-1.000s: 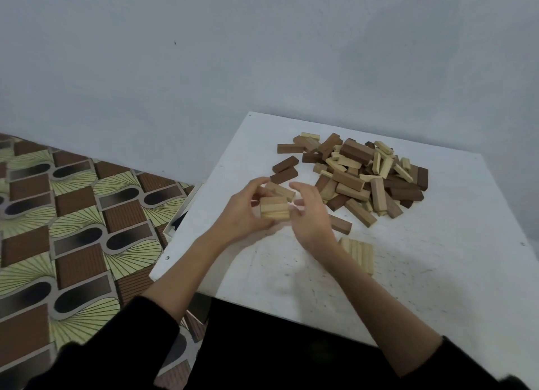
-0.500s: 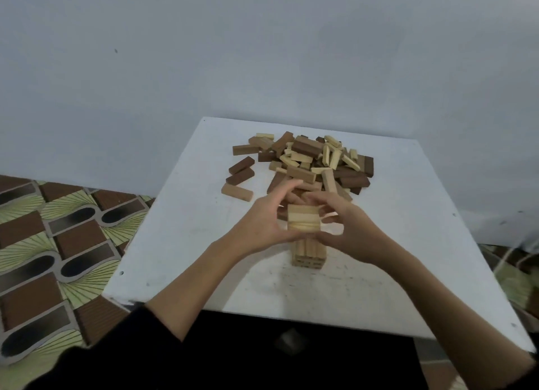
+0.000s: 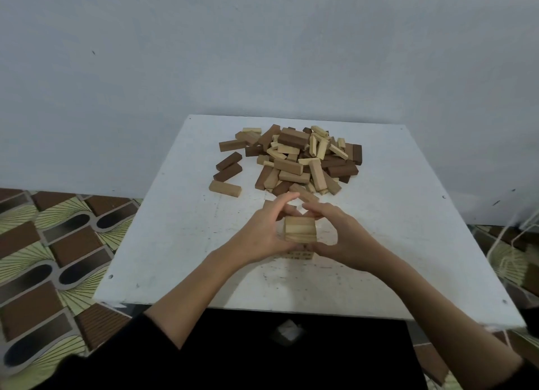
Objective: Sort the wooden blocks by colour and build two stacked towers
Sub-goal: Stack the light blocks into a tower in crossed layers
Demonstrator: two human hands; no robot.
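Observation:
A small stack of light wooden blocks (image 3: pixel 299 229) stands on the white table (image 3: pixel 408 229) near its front middle. Its top layer shows as a square of side-by-side light blocks; a lower layer peeks out beneath. My left hand (image 3: pixel 262 232) holds the stack's left side with curled fingers and thumb. My right hand (image 3: pixel 338 235) holds its right side the same way. Behind them lies a mixed pile of light and dark blocks (image 3: pixel 300 159). Left of the pile lie two dark blocks (image 3: pixel 229 166) and one light block (image 3: pixel 225 188).
The table stands against a plain grey-blue wall. A patterned brown and yellow floor (image 3: pixel 52 243) lies to the left. Pale cord-like lines (image 3: pixel 507 243) show past the table's right edge. My black sleeves and dark lap fill the bottom of the view.
Both hands carried a set of light blocks from the left over to the layer on the table and lowered it onto that layer. The view turned to centre on the table.

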